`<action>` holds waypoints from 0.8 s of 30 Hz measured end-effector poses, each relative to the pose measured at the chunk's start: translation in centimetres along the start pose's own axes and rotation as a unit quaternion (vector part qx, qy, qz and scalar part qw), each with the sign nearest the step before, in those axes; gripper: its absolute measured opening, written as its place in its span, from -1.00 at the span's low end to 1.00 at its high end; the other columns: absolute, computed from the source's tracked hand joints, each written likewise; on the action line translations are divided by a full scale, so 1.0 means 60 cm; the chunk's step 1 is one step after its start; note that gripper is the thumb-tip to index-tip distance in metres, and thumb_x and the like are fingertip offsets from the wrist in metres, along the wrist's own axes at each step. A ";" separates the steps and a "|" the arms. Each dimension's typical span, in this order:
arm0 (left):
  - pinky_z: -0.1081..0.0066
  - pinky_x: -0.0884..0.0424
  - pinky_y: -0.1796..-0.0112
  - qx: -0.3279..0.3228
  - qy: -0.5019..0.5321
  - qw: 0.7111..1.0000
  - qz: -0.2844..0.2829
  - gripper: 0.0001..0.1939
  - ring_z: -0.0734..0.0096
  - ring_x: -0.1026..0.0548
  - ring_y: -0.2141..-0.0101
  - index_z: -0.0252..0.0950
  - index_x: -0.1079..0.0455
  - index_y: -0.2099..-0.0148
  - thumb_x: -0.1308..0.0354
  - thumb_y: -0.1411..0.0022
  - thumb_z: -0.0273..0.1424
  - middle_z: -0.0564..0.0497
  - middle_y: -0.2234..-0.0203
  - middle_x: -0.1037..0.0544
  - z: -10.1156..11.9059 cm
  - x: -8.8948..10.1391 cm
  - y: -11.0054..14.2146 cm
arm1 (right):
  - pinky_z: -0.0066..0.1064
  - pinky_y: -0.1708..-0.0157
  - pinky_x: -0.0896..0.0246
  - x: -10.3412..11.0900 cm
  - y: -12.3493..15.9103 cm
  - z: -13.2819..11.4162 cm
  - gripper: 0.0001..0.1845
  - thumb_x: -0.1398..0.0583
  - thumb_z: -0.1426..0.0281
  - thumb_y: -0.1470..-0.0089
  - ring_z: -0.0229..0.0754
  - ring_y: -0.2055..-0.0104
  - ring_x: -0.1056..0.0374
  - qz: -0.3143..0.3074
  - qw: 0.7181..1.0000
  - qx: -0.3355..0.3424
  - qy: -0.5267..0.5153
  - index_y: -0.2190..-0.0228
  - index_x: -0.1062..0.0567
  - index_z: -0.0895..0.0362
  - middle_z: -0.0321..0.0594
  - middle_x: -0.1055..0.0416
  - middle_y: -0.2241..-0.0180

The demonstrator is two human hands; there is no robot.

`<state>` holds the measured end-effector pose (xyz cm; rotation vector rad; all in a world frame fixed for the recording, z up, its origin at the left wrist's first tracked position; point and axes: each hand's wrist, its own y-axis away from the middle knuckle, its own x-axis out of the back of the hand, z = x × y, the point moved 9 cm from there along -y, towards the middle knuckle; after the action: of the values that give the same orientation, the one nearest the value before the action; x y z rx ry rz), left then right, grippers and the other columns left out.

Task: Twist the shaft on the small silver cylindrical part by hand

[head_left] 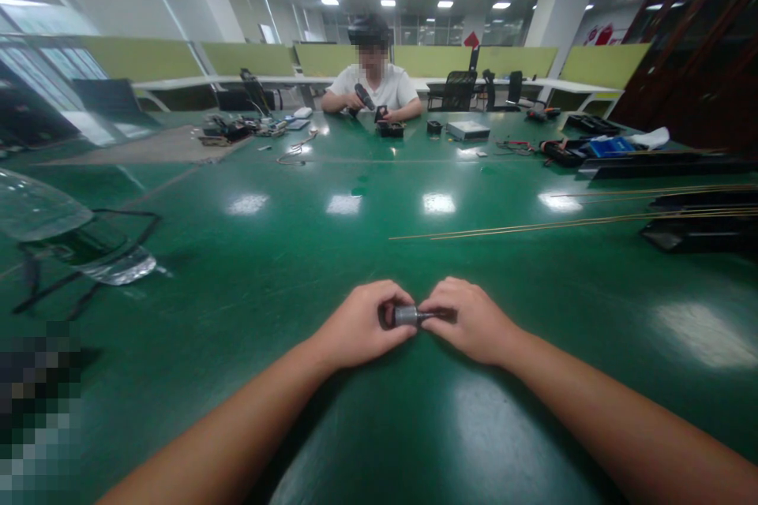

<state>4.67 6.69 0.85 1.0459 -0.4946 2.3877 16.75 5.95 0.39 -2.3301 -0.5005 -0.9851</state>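
Observation:
My left hand [362, 326] and my right hand [470, 321] meet over the green table [379, 237], close in front of me. Between them is a small grey metal cylinder [406, 316] with a dark thin end pointing right. The left hand's fingers curl round the cylinder's left end. Fingers of the right hand pinch the dark end. Both forearms rest low over the tabletop.
Thin long brass rods [568, 222] lie across the table to the right, next to black trays [699, 233]. A clear glass object on a black wire stand [76, 241] sits at the left. Across the table a person [373, 83] holds a power tool among scattered parts.

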 end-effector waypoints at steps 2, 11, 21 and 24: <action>0.46 -0.32 0.37 -0.001 -0.005 1.000 0.001 -0.81 0.42 -0.44 0.41 -0.32 -0.45 0.22 -0.29 -0.07 -0.43 0.04 0.41 -0.48 0.002 0.001 0.000 | -0.32 0.24 -0.17 0.000 0.000 0.000 -0.88 -0.30 0.44 -0.06 -0.16 0.27 -0.33 -0.002 1.000 -0.001 0.001 0.28 -0.59 0.10 -0.23 -0.52 0.34; 0.46 -0.30 0.36 -0.010 -0.006 1.000 0.001 -0.84 0.41 -0.42 0.40 -0.31 -0.42 0.26 -0.28 -0.06 -0.43 0.05 0.41 -0.47 0.006 0.002 0.001 | -0.32 0.23 -0.13 0.001 0.001 -0.004 -0.89 -0.32 0.42 -0.04 -0.18 0.28 -0.33 -0.005 1.000 0.003 -0.003 0.31 -0.57 0.10 -0.26 -0.50 0.37; 0.45 -0.29 0.34 -0.017 -0.010 1.000 -0.003 -0.85 0.40 -0.42 0.39 -0.30 -0.41 0.26 -0.28 -0.07 -0.44 0.05 0.40 -0.46 0.010 0.003 0.001 | -0.33 0.24 -0.15 0.003 0.000 -0.005 -0.91 -0.31 0.43 -0.04 -0.18 0.28 -0.35 -0.001 1.000 0.012 -0.002 0.32 -0.58 0.10 -0.25 -0.52 0.38; 0.45 -0.29 0.35 -0.014 -0.012 1.000 -0.005 -0.84 0.40 -0.42 0.39 -0.31 -0.42 0.26 -0.28 -0.07 -0.44 0.04 0.41 -0.46 0.010 0.003 0.001 | -0.34 0.25 -0.15 0.003 0.000 -0.004 -0.92 -0.30 0.42 -0.05 -0.19 0.30 -0.35 -0.002 1.000 0.014 -0.002 0.33 -0.58 0.10 -0.25 -0.52 0.38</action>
<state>4.87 6.41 1.36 1.0638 -0.5285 2.3544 16.73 5.82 0.68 -2.3084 -0.5170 -0.9682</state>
